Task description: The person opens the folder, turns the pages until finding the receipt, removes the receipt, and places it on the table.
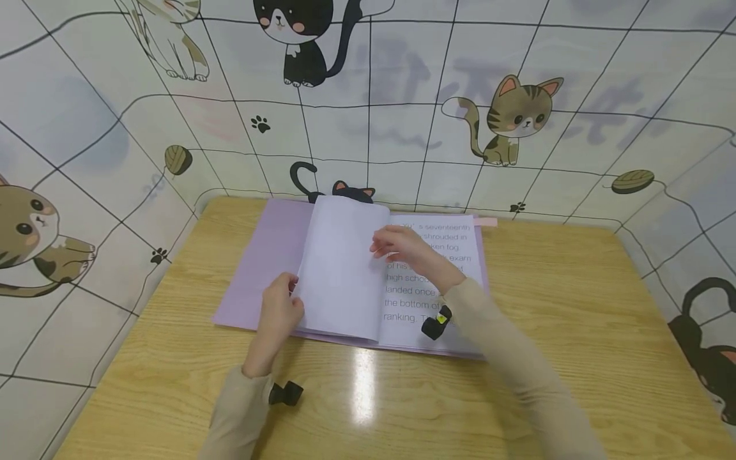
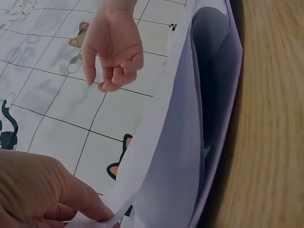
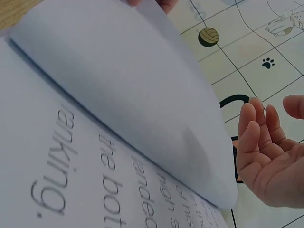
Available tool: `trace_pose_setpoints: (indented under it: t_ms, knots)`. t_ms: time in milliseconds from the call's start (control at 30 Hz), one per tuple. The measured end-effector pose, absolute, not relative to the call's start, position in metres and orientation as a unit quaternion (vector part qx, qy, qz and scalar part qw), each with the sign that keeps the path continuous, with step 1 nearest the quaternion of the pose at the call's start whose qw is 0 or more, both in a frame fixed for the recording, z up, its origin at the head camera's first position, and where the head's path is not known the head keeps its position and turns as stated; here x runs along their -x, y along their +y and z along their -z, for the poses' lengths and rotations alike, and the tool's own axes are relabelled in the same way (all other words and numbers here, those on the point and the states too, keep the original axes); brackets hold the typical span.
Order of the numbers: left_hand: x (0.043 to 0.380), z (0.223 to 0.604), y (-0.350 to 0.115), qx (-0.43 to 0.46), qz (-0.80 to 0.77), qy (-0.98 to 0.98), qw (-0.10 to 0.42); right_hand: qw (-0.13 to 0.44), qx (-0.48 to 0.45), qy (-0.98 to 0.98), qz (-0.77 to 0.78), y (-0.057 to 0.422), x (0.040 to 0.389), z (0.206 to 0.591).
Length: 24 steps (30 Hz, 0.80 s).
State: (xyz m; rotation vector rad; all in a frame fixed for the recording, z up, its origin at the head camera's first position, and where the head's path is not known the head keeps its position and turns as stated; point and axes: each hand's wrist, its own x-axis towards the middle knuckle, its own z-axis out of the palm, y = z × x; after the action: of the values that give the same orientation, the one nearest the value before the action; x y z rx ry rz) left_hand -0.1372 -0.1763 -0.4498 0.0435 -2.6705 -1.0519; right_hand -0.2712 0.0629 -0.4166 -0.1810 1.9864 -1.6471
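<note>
A booklet with a purple cover [image 1: 261, 255] lies spread on the table. Its blank white page [image 1: 342, 268] curves up at the left, and the right-hand page [image 1: 411, 291] carries large printed English text. At the outer left edge of the blank page is my left hand [image 1: 278, 310]; in the left wrist view its thumb and fingers pinch the paper [image 2: 156, 123]. My right hand [image 1: 411, 249] hovers over the booklet near the fold, its fingers loosely bent. The right wrist view shows that hand [image 3: 273, 159] apart from the paper, holding nothing.
The wooden table [image 1: 575, 332] extends around the booklet. Behind it rises a white backdrop [image 1: 402, 128] with grid lines and cartoon cats. A pink tab [image 1: 487, 222] sticks out at the booklet's upper right. Small black devices [image 1: 286, 393] sit at both wrists.
</note>
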Motion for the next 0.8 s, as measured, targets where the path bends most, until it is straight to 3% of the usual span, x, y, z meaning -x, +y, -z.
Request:
trace_pose_setpoints:
  t_ms: [800]
  knots:
    - [0.143, 0.475, -0.188, -0.014, 0.347, -0.935, 0.068, 0.214, -0.006, 0.782, 0.585, 0.159, 0.311, 0.421]
